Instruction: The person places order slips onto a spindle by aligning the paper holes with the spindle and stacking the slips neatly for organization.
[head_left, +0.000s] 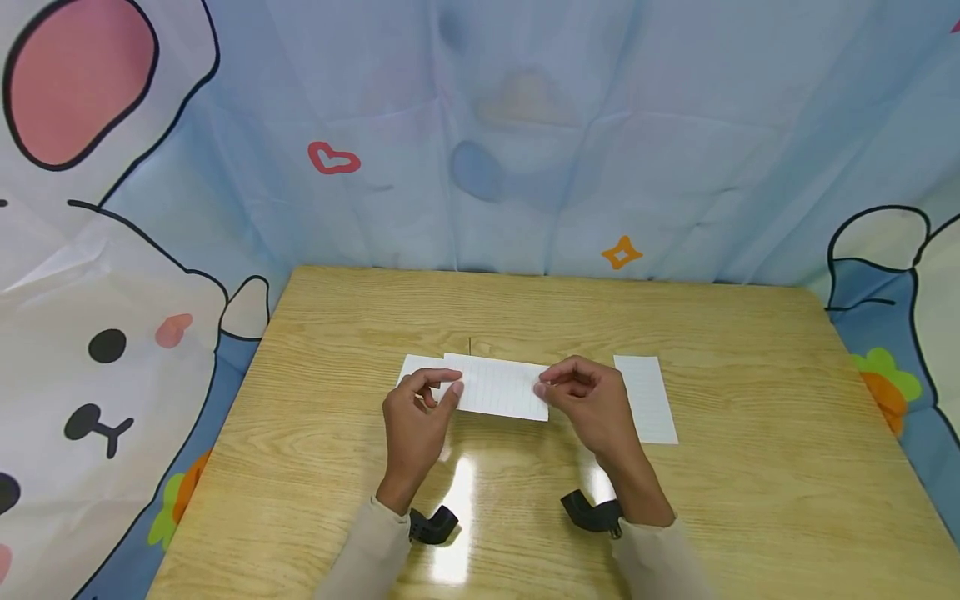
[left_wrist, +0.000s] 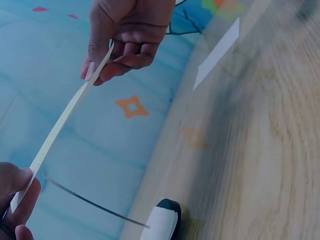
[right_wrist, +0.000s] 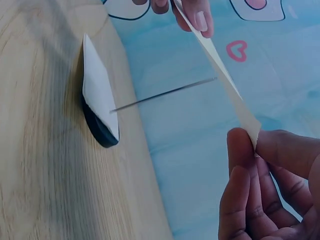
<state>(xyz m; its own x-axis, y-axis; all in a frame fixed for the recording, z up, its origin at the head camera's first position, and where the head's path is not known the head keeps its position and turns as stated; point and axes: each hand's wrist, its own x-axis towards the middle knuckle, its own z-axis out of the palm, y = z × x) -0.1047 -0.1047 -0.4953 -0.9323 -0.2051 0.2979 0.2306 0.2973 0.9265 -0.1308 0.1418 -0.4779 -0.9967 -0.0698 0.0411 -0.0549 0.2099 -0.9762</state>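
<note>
pinching opposite ends of white ruled paper slip [head_left: 498, 387], left hand [head_left: 415, 421] and right hand [head_left: 600, 404] hold it above pale wooden table [head_left: 787, 400] in head view, probably to leave middle free. loose white slip [head_left: 647, 400] lies to right.

left wrist view: thin dark metal spike [left_wrist: 95, 203] rises from white-topped black base [left_wrist: 171, 203], likely there for steadiness.

right wrist view: spike tip [right_wrist: 214, 79] near held slip; contact, can't tell. ruled lines only; no brand or writing i can read.
</note>
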